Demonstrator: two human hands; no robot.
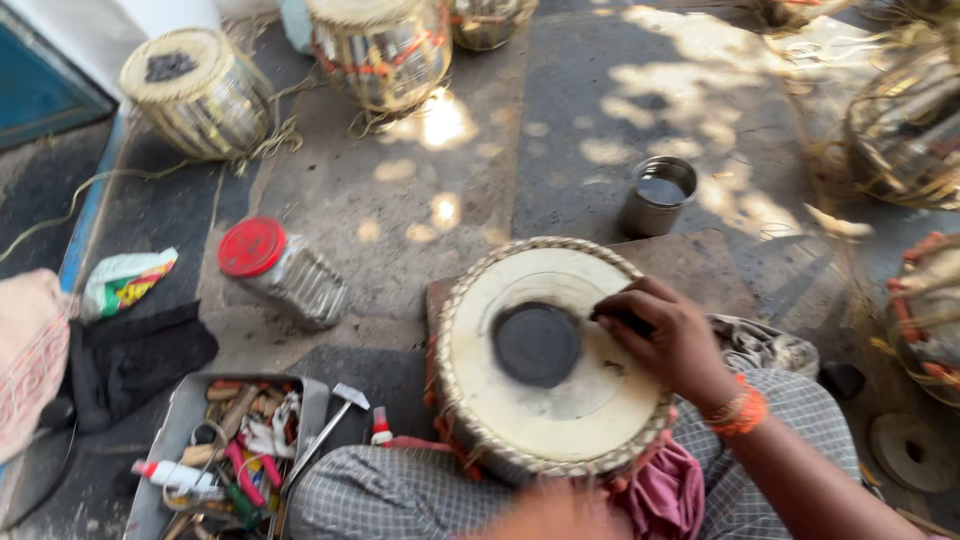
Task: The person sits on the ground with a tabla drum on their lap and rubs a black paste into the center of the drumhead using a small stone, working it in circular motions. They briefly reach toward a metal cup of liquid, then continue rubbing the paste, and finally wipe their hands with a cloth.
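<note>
A drum (545, 410) with a cream skin and a black round patch (537, 345) rests on my lap, its rim braided with straps. My right hand (668, 335) lies on the skin at the patch's right edge, fingers closed around a small dark object. An orange thread band circles that wrist. My left hand (555, 515) shows only as a blur at the bottom edge, against the drum's near rim; its fingers cannot be made out.
A steel cup of dark liquid (658, 195) stands beyond the drum. A red-lidded plastic jar (285, 270) lies to the left. A metal tray of tools (230, 450) and a small hammer (325, 430) sit at my left knee. More drums (200, 90) stand around.
</note>
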